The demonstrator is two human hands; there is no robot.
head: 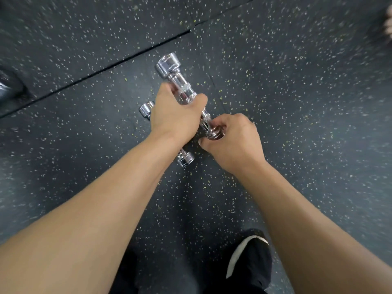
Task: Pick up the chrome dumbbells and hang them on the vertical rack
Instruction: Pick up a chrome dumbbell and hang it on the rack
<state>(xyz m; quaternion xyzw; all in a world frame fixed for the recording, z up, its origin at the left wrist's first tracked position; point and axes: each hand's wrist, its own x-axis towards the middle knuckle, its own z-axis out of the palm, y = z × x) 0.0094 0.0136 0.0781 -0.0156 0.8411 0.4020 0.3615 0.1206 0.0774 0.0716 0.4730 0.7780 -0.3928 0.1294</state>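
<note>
A chrome dumbbell (176,78) is held above the speckled rubber floor, running from upper left to lower right. My left hand (175,112) grips its knurled handle. My right hand (232,140) curls around its near head at the lower right. A second, smaller chrome dumbbell (146,109) lies on the floor under my left hand; only its two ends show, one left of the hand and one below the wrist. The vertical rack is not in view.
Dark rubber floor tiles (297,102) with a seam (106,66) running diagonally at upper left. A blurred chrome object (6,85) sits at the left edge. My leg and shoe (248,259) are at the bottom. Someone's bare foot (389,22) shows at the top right edge.
</note>
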